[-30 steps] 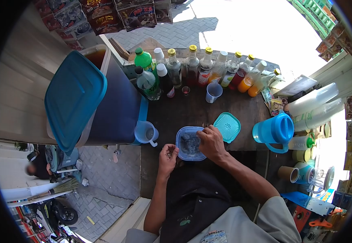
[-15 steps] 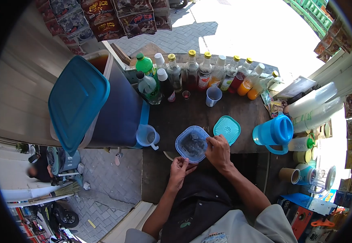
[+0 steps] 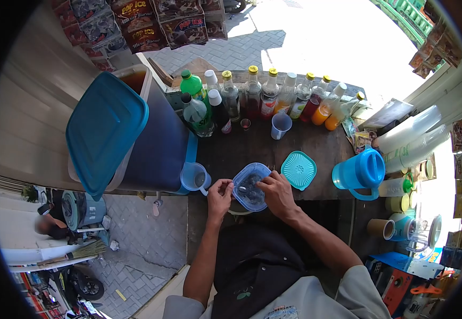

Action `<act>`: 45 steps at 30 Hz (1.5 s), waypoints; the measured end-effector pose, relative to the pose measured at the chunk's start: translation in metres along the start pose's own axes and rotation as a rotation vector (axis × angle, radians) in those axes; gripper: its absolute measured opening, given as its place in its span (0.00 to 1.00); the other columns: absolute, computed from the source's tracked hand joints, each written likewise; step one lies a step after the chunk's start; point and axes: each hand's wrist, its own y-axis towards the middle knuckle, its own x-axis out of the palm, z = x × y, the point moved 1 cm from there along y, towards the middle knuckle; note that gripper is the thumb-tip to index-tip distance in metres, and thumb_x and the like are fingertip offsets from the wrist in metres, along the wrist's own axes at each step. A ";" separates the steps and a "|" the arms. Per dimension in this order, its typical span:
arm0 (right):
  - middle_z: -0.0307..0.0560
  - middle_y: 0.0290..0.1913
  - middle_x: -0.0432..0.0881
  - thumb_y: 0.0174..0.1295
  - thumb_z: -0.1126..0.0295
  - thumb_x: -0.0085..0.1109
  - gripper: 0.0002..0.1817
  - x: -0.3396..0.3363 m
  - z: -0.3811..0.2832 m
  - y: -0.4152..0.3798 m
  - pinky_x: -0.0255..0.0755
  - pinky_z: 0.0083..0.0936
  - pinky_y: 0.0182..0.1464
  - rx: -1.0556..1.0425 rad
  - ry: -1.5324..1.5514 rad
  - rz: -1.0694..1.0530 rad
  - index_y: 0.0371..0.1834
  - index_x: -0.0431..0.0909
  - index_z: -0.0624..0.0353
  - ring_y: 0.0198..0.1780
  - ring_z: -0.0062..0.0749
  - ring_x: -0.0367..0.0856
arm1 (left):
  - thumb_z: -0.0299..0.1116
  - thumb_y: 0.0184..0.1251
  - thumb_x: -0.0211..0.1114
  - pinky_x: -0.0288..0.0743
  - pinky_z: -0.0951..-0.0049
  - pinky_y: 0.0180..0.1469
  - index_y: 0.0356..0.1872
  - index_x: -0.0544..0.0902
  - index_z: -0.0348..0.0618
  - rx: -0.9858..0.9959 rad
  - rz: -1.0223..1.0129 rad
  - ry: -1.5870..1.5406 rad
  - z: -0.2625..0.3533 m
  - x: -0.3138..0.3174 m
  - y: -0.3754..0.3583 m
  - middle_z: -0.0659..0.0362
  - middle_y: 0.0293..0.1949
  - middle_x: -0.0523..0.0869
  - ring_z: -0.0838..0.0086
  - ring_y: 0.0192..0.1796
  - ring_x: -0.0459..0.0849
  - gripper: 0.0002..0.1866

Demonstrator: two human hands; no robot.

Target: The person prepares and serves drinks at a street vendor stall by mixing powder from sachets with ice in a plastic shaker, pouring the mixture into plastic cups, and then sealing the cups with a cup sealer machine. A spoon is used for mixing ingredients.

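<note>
A square translucent blue container (image 3: 251, 201) with dark contents stands at the near edge of the brown table. Beside its left rim is my left hand (image 3: 220, 198), fingers pinched together; whatever they hold is too small to make out. Over the right part of the container, my right hand (image 3: 277, 192) has its fingers closed near a shiny, spoon-like object (image 3: 243, 189); its grip is partly hidden. A round-cornered turquoise lid (image 3: 299, 170) lies right of the container. To the left stands a clear measuring cup (image 3: 193, 176).
Several bottles (image 3: 268, 95) line the table's far edge, with a small jug (image 3: 281, 126) before them. A large lidded tub (image 3: 156, 133) stands left. At right are a blue pitcher (image 3: 358, 174) and stacked plastic cups (image 3: 411, 130). A person (image 3: 52, 226) is outside at lower left.
My left hand has moved left and up, from the container's bottom edge to beside its left rim. My right hand has shifted slightly left over the container. The shiny object now shows inside.
</note>
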 end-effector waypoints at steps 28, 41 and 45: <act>0.52 0.24 0.79 0.49 0.78 0.58 0.02 -0.022 -0.008 -0.004 0.68 0.38 0.34 0.320 0.048 0.145 0.24 0.81 0.64 0.29 0.45 0.77 | 0.36 0.67 0.63 0.83 0.71 0.39 0.57 0.64 0.34 -0.358 0.062 -0.318 -0.011 0.018 -0.061 0.53 0.36 0.80 0.72 0.33 0.84 0.25; 0.52 0.26 0.81 0.48 0.80 0.57 0.05 -0.037 -0.019 -0.009 0.69 0.38 0.36 0.319 0.011 0.162 0.28 0.82 0.64 0.31 0.44 0.77 | 0.30 0.68 0.61 0.83 0.77 0.31 0.37 0.75 0.33 -0.078 -0.053 -0.054 -0.008 0.009 -0.024 0.58 0.28 0.81 0.79 0.30 0.83 0.09; 0.52 0.24 0.79 0.46 0.81 0.56 0.03 -0.015 -0.018 -0.011 0.68 0.37 0.35 0.254 -0.051 0.031 0.24 0.79 0.63 0.30 0.45 0.75 | 0.30 0.68 0.61 0.83 0.77 0.31 0.36 0.74 0.33 -0.090 -0.016 -0.083 -0.014 0.014 -0.031 0.58 0.28 0.81 0.79 0.31 0.83 0.09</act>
